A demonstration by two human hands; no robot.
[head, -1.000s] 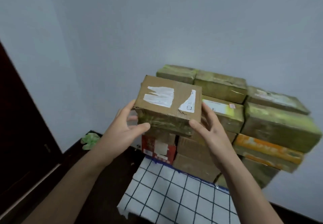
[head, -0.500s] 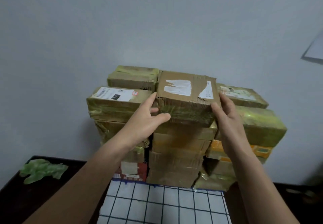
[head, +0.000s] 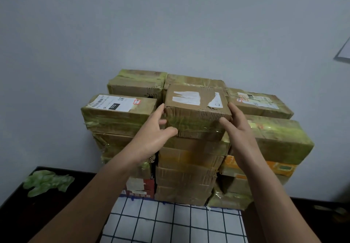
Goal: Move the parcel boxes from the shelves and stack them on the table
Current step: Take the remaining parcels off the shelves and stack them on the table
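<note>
A brown cardboard parcel box (head: 197, 110) with torn white label remains sits on top of the middle column of the parcel stack (head: 185, 176) on the table. My left hand (head: 153, 136) grips its left front corner, fingers along the side and thumb on the front face. At the right front corner my right hand (head: 238, 129) does the same. The box lies level and touches the box beneath it.
Taped parcels flank it: a labelled one (head: 117, 113) on the left and a green-taped one (head: 280, 140) on the right. A checked cloth (head: 170, 223) covers the dark table (head: 56, 214) in front. Crumpled green plastic (head: 47, 182) lies at the left. A wall stands close behind.
Both hands carried the box from the left onto the middle column of the stack and lowered it there. The view swung right to face the stack squarely.
</note>
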